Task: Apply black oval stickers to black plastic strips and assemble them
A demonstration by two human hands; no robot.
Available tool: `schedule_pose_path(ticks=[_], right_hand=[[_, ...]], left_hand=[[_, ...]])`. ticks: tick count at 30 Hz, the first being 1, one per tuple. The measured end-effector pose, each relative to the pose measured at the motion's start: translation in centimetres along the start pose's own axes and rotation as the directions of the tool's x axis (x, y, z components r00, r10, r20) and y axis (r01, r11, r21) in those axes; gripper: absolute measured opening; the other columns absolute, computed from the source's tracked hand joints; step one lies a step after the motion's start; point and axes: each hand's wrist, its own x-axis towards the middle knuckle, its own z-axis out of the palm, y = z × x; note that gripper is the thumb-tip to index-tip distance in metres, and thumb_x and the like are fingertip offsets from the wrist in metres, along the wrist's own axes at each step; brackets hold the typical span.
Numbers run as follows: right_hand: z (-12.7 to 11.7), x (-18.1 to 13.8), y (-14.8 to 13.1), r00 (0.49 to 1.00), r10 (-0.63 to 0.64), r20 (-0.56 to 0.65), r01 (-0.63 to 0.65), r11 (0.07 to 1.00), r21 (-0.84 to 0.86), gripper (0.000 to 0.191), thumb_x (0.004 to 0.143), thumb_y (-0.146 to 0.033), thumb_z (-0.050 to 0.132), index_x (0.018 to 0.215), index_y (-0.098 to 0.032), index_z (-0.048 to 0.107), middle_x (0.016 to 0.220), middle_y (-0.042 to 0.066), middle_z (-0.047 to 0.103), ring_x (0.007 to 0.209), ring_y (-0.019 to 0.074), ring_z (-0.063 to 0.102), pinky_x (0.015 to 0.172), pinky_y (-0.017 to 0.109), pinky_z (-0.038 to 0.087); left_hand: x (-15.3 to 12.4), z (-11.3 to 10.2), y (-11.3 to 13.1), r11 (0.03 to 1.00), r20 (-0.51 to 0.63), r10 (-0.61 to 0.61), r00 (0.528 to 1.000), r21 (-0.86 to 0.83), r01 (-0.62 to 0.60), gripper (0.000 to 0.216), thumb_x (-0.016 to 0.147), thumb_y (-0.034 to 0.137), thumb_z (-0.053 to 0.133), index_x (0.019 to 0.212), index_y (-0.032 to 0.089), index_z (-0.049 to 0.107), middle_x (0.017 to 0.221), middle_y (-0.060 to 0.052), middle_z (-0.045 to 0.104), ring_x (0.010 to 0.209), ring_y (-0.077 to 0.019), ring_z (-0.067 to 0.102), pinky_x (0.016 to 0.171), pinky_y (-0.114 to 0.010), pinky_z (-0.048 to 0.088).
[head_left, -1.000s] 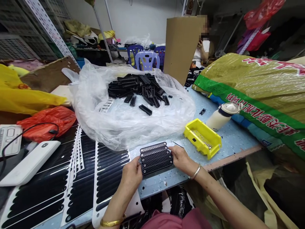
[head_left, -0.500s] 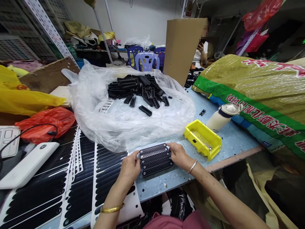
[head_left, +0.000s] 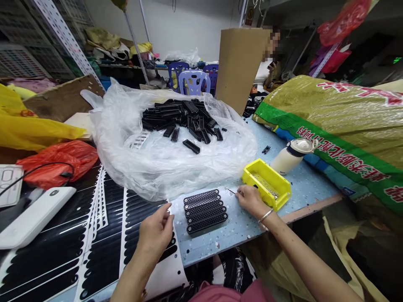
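Several black textured strips (head_left: 206, 211) with small metal rings at their ends lie side by side on the blue speckled table (head_left: 208, 247). My left hand (head_left: 155, 235) is just left of them, empty, its thumb and fingers a little apart. On the other side, my right hand (head_left: 252, 200) pinches a thin, pointed tool (head_left: 231, 191), whose tip points left toward the table; its exact kind is too small to tell. Right beside that hand stands a yellow bin (head_left: 281, 184) with small shiny metal pieces (head_left: 267, 188) inside.
A clear plastic bag (head_left: 126, 155) bears a heap of black parts (head_left: 176, 113). Perforated sheets (head_left: 107, 235) and a white power bank (head_left: 37, 218) lie left. A bottle (head_left: 288, 159) and a large sack (head_left: 340, 113) stand right. Behind a cardboard sheet (head_left: 239, 67) is a person (head_left: 262, 73).
Both hands have let go of the black strips. My left hand has drawn back to the left; my right hand has moved right, beside the yellow bin, and now holds a thin tool.
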Motion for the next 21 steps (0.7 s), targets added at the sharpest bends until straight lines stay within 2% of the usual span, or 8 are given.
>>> schedule_pose_path(ticks=[4, 8, 11, 13, 14, 16, 18, 21], right_hand=[[0.4, -0.2, 0.5, 0.999, 0.042, -0.029, -0.044, 0.998, -0.051, 0.018, 0.081, -0.015, 0.053, 0.067, -0.014, 0.065, 0.065, 0.01, 0.068, 0.061, 0.0201, 0.062, 0.057, 0.027, 0.038], [0.1, -0.3, 0.9, 0.995, 0.045, -0.087, -0.048, 0.999, -0.025, 0.023, 0.082, -0.018, 0.046, 0.079, -0.013, 0.068, 0.07, 0.013, 0.07, 0.067, 0.0237, 0.065, 0.061, 0.03, 0.044], [-0.9, -1.4, 0.9, 0.988, 0.006, -0.151, -0.001, 0.999, 0.035, 0.03, 0.082, -0.025, 0.044, 0.091, -0.012, 0.069, 0.072, 0.013, 0.071, 0.065, 0.0245, 0.066, 0.063, 0.033, 0.048], [-1.7, -3.3, -0.1, 0.961, -0.033, -0.276, 0.07, 0.99, 0.124, 0.031, 0.083, -0.033, 0.047, 0.091, -0.013, 0.069, 0.068, 0.011, 0.07, 0.057, 0.0235, 0.064, 0.057, 0.033, 0.049], [-2.1, -4.6, -0.9, 0.944, -0.068, -0.322, 0.128, 0.977, 0.168, 0.03, 0.083, -0.037, 0.049, 0.09, -0.015, 0.069, 0.065, 0.009, 0.069, 0.054, 0.0225, 0.063, 0.054, 0.032, 0.048], [-2.3, -7.5, -3.5, 0.924, -0.212, -0.318, 0.296, 0.923, 0.245, 0.023, 0.085, -0.038, 0.056, 0.087, -0.018, 0.069, 0.063, 0.006, 0.068, 0.053, 0.0198, 0.063, 0.052, 0.03, 0.048], [-2.0, -10.5, -6.7, 0.867, -0.423, -0.264, 0.495, 0.793, 0.354, 0.013, 0.087, -0.028, 0.057, 0.084, -0.021, 0.067, 0.07, 0.005, 0.069, 0.06, 0.0177, 0.064, 0.056, 0.027, 0.05], [-0.6, -13.5, -11.2, 0.775, -0.611, -0.165, 0.598, 0.621, 0.508, 0.015, 0.091, -0.017, 0.052, 0.084, -0.02, 0.066, 0.066, 0.003, 0.06, 0.058, 0.0145, 0.059, 0.053, 0.024, 0.047]], left_hand=[[-2.7, -3.3, -2.3, 0.988, -0.091, -0.129, 0.988, -0.096, 0.12, 0.046, 0.073, 0.046, 0.057, 0.105, 0.016, 0.07, 0.062, 0.001, 0.069, 0.051, -0.0168, 0.064, 0.057, -0.028, 0.05], [-6.8, -6.5, -4.3, 0.956, -0.213, -0.283, 0.935, -0.143, 0.257, 0.039, 0.07, 0.046, 0.061, 0.094, 0.018, 0.071, 0.06, 0.001, 0.067, 0.051, -0.0174, 0.064, 0.054, -0.027, 0.05], [-10.5, -7.6, -5.5, 0.91, -0.24, -0.405, 0.882, -0.199, 0.364, 0.031, 0.068, 0.046, 0.063, 0.081, 0.019, 0.071, 0.058, 0.0, 0.067, 0.051, -0.0181, 0.064, 0.053, -0.027, 0.049], [-12.9, -7.5, -6.0, 0.886, -0.232, -0.451, 0.862, -0.227, 0.403, 0.028, 0.069, 0.046, 0.063, 0.074, 0.02, 0.071, 0.058, 0.0, 0.067, 0.052, -0.0181, 0.063, 0.052, -0.026, 0.048], [-13.9, -7.3, -6.2, 0.88, -0.227, -0.464, 0.856, -0.227, 0.417, 0.027, 0.07, 0.047, 0.063, 0.07, 0.02, 0.07, 0.057, 0.0, 0.066, 0.052, -0.0181, 0.062, 0.052, -0.026, 0.047], [-15.3, -6.5, -6.4, 0.865, -0.203, -0.488, 0.849, -0.237, 0.441, 0.029, 0.071, 0.047, 0.064, 0.064, 0.02, 0.071, 0.054, 0.0, 0.065, 0.054, -0.0181, 0.061, 0.053, -0.026, 0.045], [-15.8, -5.6, -6.4, 0.826, -0.158, -0.527, 0.835, -0.326, 0.46, 0.031, 0.07, 0.047, 0.066, 0.062, 0.018, 0.072, 0.054, -0.001, 0.064, 0.056, -0.0178, 0.06, 0.055, -0.026, 0.045], [-15.6, -4.4, -5.9, 0.656, -0.071, -0.615, 0.786, -0.599, 0.459, 0.031, 0.061, 0.046, 0.074, 0.056, 0.016, 0.07, 0.052, 0.0, 0.061, 0.053, -0.0147, 0.055, 0.053, -0.024, 0.044]])
